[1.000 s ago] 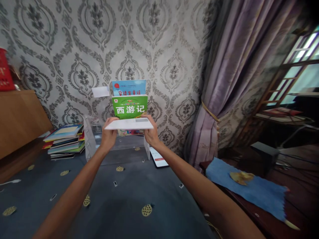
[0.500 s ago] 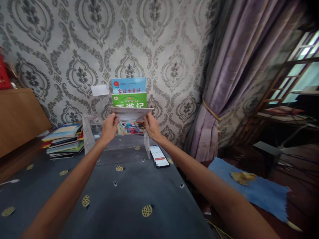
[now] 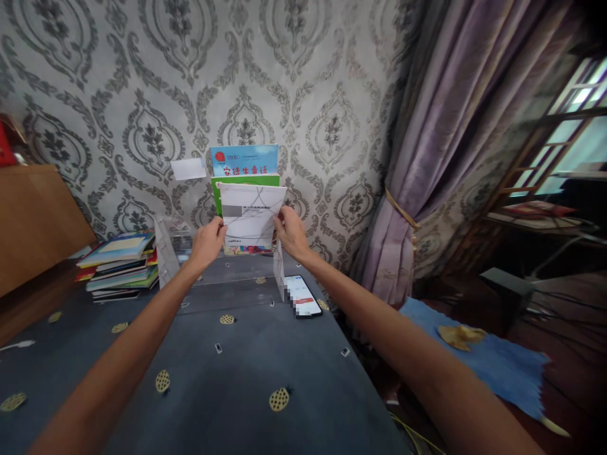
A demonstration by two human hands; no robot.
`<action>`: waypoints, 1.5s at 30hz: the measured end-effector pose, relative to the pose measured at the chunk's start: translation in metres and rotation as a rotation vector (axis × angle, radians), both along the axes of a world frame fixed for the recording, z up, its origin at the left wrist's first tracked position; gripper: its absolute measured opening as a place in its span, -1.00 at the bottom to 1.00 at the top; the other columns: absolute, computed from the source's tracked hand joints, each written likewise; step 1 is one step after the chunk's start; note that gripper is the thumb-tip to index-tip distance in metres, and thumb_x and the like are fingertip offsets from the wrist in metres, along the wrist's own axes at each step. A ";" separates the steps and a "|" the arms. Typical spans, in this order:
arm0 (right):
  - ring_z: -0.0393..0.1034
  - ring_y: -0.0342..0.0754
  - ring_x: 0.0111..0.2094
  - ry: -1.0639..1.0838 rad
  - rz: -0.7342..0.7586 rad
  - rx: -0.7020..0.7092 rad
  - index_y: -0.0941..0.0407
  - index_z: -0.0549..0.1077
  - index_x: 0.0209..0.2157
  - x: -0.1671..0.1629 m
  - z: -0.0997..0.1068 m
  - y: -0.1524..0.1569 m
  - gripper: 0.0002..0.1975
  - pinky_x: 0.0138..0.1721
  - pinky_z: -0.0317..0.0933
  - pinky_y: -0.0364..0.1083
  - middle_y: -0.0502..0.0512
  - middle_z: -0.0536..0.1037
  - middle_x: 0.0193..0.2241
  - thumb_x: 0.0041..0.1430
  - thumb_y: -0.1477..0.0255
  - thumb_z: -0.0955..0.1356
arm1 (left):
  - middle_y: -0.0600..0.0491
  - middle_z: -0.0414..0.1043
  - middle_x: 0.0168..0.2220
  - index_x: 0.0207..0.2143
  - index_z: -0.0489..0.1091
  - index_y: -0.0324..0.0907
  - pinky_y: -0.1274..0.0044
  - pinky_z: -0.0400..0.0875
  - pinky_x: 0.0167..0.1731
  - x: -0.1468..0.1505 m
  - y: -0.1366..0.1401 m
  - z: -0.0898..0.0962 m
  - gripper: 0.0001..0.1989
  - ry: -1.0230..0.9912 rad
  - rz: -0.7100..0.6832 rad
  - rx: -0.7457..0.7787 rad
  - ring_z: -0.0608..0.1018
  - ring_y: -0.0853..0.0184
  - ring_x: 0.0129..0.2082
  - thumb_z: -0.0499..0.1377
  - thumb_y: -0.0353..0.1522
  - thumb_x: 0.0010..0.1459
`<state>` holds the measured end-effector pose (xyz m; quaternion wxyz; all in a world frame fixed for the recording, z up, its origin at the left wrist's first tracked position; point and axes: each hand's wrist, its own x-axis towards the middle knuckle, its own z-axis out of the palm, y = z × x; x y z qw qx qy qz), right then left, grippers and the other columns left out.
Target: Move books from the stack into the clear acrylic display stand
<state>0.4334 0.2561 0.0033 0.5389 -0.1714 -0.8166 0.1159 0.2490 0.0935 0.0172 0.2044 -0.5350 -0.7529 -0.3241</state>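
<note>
I have both hands on a white book (image 3: pixel 250 215), one at each lower side edge: my left hand (image 3: pixel 207 243) pinches the left edge between thumb and fingers, and my right hand (image 3: pixel 290 232) does the same on the right, so each grip is closed on the book and neither is free. The book stands nearly upright with its cover facing me, a grey band and thin crossing lines showing on it. It sits right in front of a green book (image 3: pixel 215 189), of which only a sliver shows at the upper left, and behind that a blue book (image 3: pixel 244 161) rises higher against the patterned wall. All three stand in or over a clear plastic rack (image 3: pixel 165 256) at the far end of the desk (image 3: pixel 227 379), which carries a dark cloth with small yellow motifs. I judge the step in hand to be seating the white book as the front one in the rack; whether its bottom edge already rests there I cannot tell, since my hands and the clear wall hide it. The next move, I judge, calls for lowering it straight and keeping it square before either grip lets go. A phone (image 3: pixel 302 297) lies just right of the rack, and a stack of books (image 3: pixel 121 268) lies to its left.
</note>
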 end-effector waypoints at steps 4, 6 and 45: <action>0.36 0.08 -0.27 -0.004 0.010 -0.033 0.05 0.36 -0.24 -0.001 0.002 0.002 -0.93 -0.18 0.25 0.01 0.13 0.50 -0.31 0.25 0.42 0.26 | -0.04 0.54 -0.26 -0.20 0.36 -0.15 0.46 0.30 -0.27 0.002 0.001 0.001 -0.89 0.012 0.001 0.055 0.56 0.16 -0.24 0.05 -0.36 0.30; 0.39 0.08 -0.27 0.002 0.010 -0.043 0.06 0.39 -0.20 -0.001 0.002 0.001 -0.89 -0.18 0.26 0.01 0.12 0.53 -0.30 0.24 0.42 0.27 | -0.03 0.53 -0.29 -0.19 0.34 -0.14 0.45 0.31 -0.27 0.003 0.002 0.002 -0.90 0.005 0.003 0.073 0.56 0.17 -0.25 0.05 -0.37 0.30; 0.42 0.00 -0.45 0.028 0.062 -0.208 0.06 0.46 -0.38 0.010 -0.019 -0.036 -0.83 -0.36 0.25 -0.07 0.04 0.54 -0.50 0.21 0.33 0.27 | 0.03 0.53 -0.38 -0.24 0.36 -0.07 0.47 0.26 -0.33 0.005 -0.013 -0.008 -0.92 -0.074 0.082 0.100 0.55 0.17 -0.35 0.09 -0.31 0.31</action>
